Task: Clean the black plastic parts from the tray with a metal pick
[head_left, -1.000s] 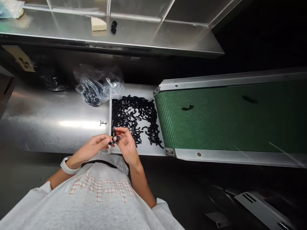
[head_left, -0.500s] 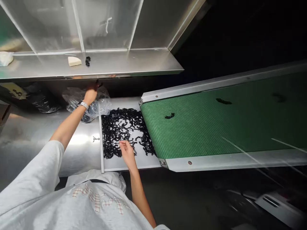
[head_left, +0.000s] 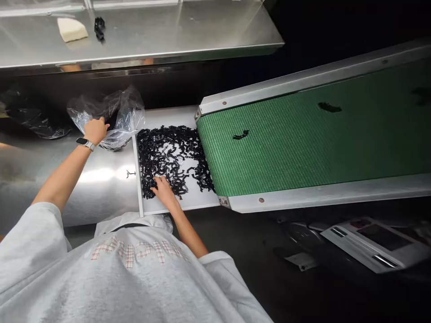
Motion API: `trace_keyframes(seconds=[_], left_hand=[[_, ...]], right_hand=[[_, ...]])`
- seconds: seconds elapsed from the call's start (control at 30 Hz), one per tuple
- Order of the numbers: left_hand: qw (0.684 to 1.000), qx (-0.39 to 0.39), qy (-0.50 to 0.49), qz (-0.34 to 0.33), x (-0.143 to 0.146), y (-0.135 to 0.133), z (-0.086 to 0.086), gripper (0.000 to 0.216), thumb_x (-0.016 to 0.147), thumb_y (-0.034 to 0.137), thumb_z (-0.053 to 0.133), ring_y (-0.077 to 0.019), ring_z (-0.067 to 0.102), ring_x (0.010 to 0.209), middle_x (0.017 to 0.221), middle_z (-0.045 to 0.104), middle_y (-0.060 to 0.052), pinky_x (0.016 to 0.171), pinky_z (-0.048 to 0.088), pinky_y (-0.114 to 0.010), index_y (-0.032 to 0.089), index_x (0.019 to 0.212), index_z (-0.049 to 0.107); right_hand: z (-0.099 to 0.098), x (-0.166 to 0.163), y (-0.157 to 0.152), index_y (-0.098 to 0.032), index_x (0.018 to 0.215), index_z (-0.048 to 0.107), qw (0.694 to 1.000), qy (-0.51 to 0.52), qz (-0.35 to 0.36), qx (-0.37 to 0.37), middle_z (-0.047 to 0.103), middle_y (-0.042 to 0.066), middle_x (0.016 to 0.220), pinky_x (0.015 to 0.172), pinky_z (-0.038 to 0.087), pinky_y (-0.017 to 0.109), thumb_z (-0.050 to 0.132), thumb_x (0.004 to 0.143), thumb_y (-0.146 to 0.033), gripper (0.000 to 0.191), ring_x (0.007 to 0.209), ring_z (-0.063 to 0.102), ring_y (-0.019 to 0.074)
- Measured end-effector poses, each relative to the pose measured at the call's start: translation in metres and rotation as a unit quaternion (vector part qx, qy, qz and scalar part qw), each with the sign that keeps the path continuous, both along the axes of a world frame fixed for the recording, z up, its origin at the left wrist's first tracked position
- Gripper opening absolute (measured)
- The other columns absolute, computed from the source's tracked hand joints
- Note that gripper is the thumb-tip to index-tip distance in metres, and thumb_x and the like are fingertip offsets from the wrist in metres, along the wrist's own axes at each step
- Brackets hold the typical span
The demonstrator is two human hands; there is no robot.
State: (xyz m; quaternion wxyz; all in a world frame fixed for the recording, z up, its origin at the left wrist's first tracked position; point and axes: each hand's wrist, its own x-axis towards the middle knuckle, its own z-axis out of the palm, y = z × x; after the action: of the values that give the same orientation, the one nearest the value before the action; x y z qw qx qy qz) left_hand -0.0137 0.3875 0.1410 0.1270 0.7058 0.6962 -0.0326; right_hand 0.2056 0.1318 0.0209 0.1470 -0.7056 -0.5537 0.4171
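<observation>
pieces [head_left: 151, 150] lie small, black, crooked, jumbled

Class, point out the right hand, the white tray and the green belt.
Right hand [head_left: 164, 190], head view: back of hand.
White tray [head_left: 138, 179], head view: left rim.
Green belt [head_left: 306, 139], head view: woven surface.

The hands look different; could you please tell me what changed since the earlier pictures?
The left hand has parted from the right hand, moving forward and left over the clear plastic bag; the black piece it held no longer shows. The right hand is now at black pieces in the white tray. Two pieces on the green conveyor belt stayed put.
</observation>
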Motion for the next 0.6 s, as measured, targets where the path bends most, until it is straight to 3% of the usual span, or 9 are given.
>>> trace_keyframes(seconds=[0.07, 0.2, 0.37, 0.5, 0.6], left_hand=[[1.000, 0.013, -0.006, -0.018, 0.006, -0.010, 0.007, 0.051, 0.096, 0.034, 0.047, -0.0496, 0.058, 0.124, 0.128, 0.064, -0.035, 0.097, 0.044, -0.059, 0.002, 0.135, 0.055], [0.994, 0.077, -0.036, -0.067, 0.006, -0.043, 0.026, 0.054, 0.098, 0.036, 0.039, -0.0477, 0.060, 0.122, 0.143, 0.057, -0.027, 0.095, 0.047, -0.056, 0.013, 0.146, 0.048], [0.986, 0.105, -0.101, -0.085, -0.014, -0.102, 0.042, 0.047, 0.100, 0.037, 0.039, -0.0363, 0.068, 0.110, 0.136, 0.064, -0.019, 0.094, 0.050, -0.048, 0.018, 0.141, 0.052], [0.980, 0.069, -0.180, -0.049, -0.041, -0.149, 0.035, 0.045, 0.097, 0.039, 0.043, -0.0293, 0.071, 0.102, 0.136, 0.067, -0.015, 0.095, 0.051, -0.042, 0.017, 0.133, 0.058], [0.969, 0.023, -0.240, 0.046, -0.064, -0.179, 0.022, 0.045, 0.093, 0.043, 0.047, -0.0282, 0.071, 0.103, 0.133, 0.070, -0.014, 0.095, 0.052, -0.039, 0.018, 0.126, 0.063]], right_hand=[[0.001, -0.008, 0.005, -0.019, 0.131, 0.060, 0.999, -0.020, 0.034, -0.014, 0.062, 0.010, 0.135, 0.097, 0.058, 0.049, 0.065, 0.097, -0.038, 0.040, 0.116, 0.065, 0.0254], [0.002, -0.015, 0.007, -0.018, 0.131, 0.060, 0.995, -0.051, 0.077, -0.039, 0.063, 0.010, 0.134, 0.097, 0.058, 0.048, 0.065, 0.097, -0.038, 0.039, 0.115, 0.065, 0.0252], [0.005, -0.012, 0.004, -0.019, 0.130, 0.060, 0.990, -0.059, 0.109, -0.062, 0.063, 0.010, 0.132, 0.095, 0.059, 0.047, 0.065, 0.097, -0.038, 0.038, 0.113, 0.066, 0.0243], [0.006, -0.015, 0.005, -0.019, 0.131, 0.060, 0.990, -0.049, 0.113, -0.068, 0.063, 0.010, 0.134, 0.095, 0.059, 0.047, 0.065, 0.097, -0.038, 0.039, 0.114, 0.066, 0.0247], [0.003, -0.018, 0.007, -0.019, 0.130, 0.060, 0.991, -0.026, 0.106, -0.072, 0.063, 0.010, 0.132, 0.095, 0.059, 0.047, 0.064, 0.097, -0.038, 0.038, 0.113, 0.066, 0.0244]])
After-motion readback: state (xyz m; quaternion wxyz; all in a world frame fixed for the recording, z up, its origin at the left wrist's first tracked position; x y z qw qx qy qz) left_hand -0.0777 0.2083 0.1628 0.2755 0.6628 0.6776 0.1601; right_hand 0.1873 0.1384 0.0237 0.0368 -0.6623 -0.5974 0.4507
